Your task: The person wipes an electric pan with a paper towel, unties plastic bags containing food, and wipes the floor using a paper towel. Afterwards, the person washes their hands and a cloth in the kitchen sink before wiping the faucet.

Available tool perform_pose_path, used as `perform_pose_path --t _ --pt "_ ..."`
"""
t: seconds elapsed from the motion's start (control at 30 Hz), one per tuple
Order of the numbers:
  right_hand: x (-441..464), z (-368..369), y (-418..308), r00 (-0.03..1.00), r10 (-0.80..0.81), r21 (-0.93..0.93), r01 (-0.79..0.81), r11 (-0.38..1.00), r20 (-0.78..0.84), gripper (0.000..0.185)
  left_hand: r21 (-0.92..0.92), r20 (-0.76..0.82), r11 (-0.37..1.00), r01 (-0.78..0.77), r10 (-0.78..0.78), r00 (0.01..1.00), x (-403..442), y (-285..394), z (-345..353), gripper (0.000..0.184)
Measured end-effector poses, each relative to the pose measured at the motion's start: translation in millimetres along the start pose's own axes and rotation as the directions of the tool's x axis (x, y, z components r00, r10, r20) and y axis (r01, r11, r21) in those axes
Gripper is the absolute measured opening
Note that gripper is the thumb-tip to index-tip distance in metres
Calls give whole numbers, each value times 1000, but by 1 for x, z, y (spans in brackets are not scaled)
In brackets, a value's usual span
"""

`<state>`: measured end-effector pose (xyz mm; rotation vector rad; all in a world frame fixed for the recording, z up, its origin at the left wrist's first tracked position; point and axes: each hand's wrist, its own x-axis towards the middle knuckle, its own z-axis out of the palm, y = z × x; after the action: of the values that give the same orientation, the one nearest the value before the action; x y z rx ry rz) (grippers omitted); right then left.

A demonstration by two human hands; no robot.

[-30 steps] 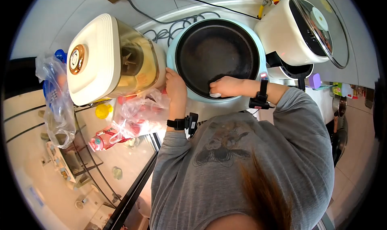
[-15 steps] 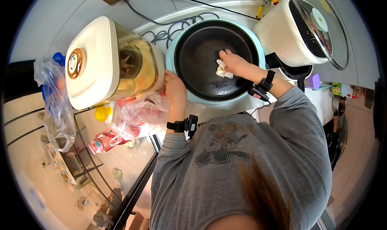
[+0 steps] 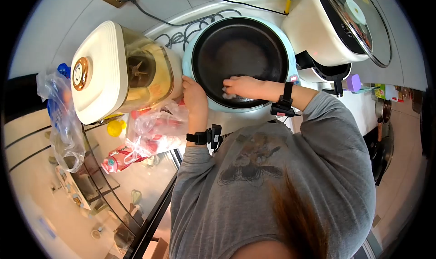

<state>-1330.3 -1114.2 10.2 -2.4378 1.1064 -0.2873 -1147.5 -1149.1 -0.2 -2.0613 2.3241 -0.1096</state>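
A round electric frying pan (image 3: 240,41) with a black inside and a light blue rim sits on the counter in front of me. My left hand (image 3: 195,98) holds its left edge, fingers curled against the blue side. Inside the pan, my right hand (image 3: 245,87) presses a crumpled white tissue (image 3: 228,95) onto the lower part of the black surface. Most of the tissue is hidden under the fingers. Both wrists wear black straps with small devices.
A cream-lidded blender-like container (image 3: 102,73) stands close on the left, above a clear plastic bag (image 3: 161,125). On the right are a white cooker (image 3: 313,29), a glass lid (image 3: 359,23) and a small black pot (image 3: 334,72). A grey cable (image 3: 181,34) coils behind the pan.
My right hand has slid the tissue from the pan's right-middle area toward the lower left. My left hand stays at the pan's edge. The view has shifted slightly.
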Motion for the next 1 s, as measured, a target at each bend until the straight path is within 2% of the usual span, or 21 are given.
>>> perform_pose_path --t 0.03,0.07,0.13,0.27,0.3,0.33,0.43,0.5,0.53,0.6,0.63,0.67,0.73,0.77,0.8,0.87,0.93,0.97,1.0 --pt "-4 -2 2 996 -72 34 70 997 45 24 -8 -3 1000 5 -5 1000 1 1 0 42" --pt "-9 -5 3 997 -65 33 64 997 39 24 -7 -6 1000 -4 4 1000 1 1 -1 42" --pt "-18 -19 5 938 -280 164 249 955 207 16 1 69 1000 19 -19 997 2 2 -6 43" --pt "-41 -30 13 918 -317 184 278 943 237 11 -39 69 999 0 3 998 1 -2 -5 45" --pt "-47 -32 18 911 -305 146 274 951 278 11 -65 70 998 -7 12 997 2 -3 -4 45" --pt "-53 -34 21 931 -221 165 179 970 290 10 -93 72 996 -14 20 997 3 -3 -3 45" --pt "-71 -49 34 938 -229 57 222 973 260 10 -150 31 988 -32 37 999 3 -5 0 44" --pt "-80 -59 56 925 -127 121 89 989 359 14 -163 35 986 -32 38 999 2 -5 -3 44" --pt "-85 -61 67 961 -32 176 -17 984 273 21 -176 46 984 -23 32 998 2 -4 -4 43" --pt "-85 -69 85 954 193 155 -232 960 229 22 -167 61 986 -22 32 998 1 -3 -8 43" --pt "-85 -74 88 971 196 46 -204 978 136 20 -153 83 988 -12 25 996 1 -2 -9 43" --pt "-85 -74 88 970 206 42 -213 976 129 20 -156 78 987 -24 36 996 2 -2 -7 43" --pt "-84 -76 76 934 268 1 -276 961 238 20 -121 48 992 -45 51 998 3 -4 -4 43" --pt "-85 -63 75 921 310 46 -329 943 235 21 -124 46 991 -55 61 997 3 -4 -1 43" --pt "-82 -49 71 830 379 151 -471 869 410 17 -112 10 991 -80 81 997 1 -4 -1 43" --pt "-81 -38 38 949 194 217 -249 944 248 17 -102 -37 989 -108 104 994 2 -5 -1 43" --pt "-71 -32 11 964 202 237 -239 942 171 18 -31 -44 995 -99 98 994 1 -4 0 43" --pt "-65 -36 4 949 219 324 -286 902 228 18 -33 -46 994 -100 99 994 0 -5 0 43" --pt "-63 -37 6 949 220 322 -286 903 227 18 -23 -35 994 -103 102 994 0 -5 0 44"
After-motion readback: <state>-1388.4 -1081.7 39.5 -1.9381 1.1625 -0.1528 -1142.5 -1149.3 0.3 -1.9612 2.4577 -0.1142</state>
